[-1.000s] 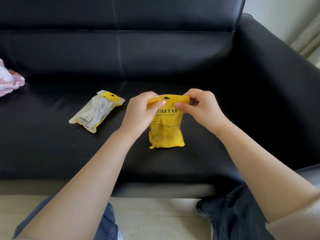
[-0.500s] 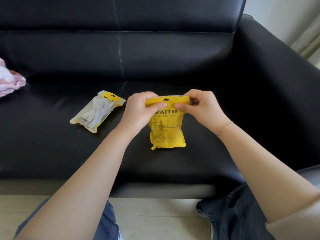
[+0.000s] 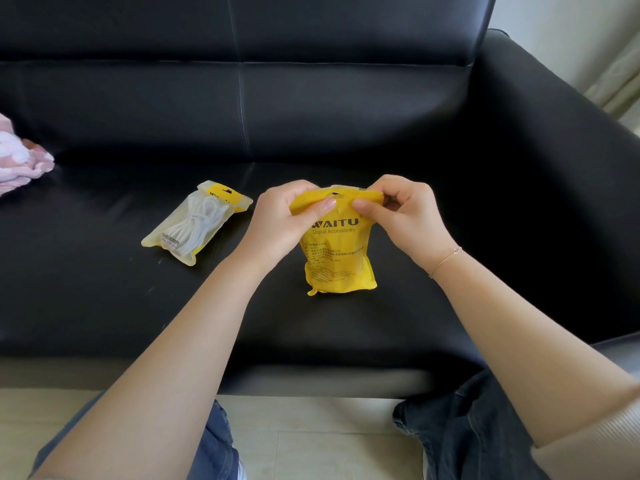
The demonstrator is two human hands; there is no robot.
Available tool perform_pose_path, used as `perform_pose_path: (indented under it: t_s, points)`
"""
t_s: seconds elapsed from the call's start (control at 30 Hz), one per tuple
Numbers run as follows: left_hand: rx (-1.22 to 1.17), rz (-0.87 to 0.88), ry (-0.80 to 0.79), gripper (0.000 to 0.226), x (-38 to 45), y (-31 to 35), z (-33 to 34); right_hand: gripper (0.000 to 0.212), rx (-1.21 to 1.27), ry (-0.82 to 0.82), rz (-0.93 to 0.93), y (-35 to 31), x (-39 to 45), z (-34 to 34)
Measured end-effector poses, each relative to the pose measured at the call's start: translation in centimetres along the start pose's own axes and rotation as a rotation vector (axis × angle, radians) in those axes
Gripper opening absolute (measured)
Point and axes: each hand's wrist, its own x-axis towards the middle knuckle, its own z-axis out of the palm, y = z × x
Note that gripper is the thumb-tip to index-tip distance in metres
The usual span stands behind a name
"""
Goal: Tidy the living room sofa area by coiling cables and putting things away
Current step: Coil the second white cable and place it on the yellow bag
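A yellow printed pouch (image 3: 337,261) stands upright on the black sofa seat (image 3: 104,306), its bottom edge resting on the leather. My left hand (image 3: 284,223) pinches the pouch's top strip from the left and my right hand (image 3: 405,216) pinches it from the right, thumbs pressed on the front. What the pouch contains is hidden. A second pouch (image 3: 195,225), clear-fronted with a yellow header, lies flat to the left with a coiled white cable visible inside.
A pink and white fabric item (image 3: 20,164) lies at the seat's far left. The sofa's right armrest (image 3: 554,150) rises close to my right hand. My knees in dark jeans are at the sofa's front edge, over a light floor (image 3: 311,438).
My thumbs have shifted slightly along the pouch's top strip, and the strip looks flatter. The pouch and the other bag stay where they were.
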Motion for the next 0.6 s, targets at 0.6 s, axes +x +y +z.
perform_pose_path:
  t_s: [0.6]
  points:
    - [0.139,0.084,0.059,0.018,-0.3,0.2,0.7,0.014,-0.248,0.01,-0.153,0.2,0.0,0.4]
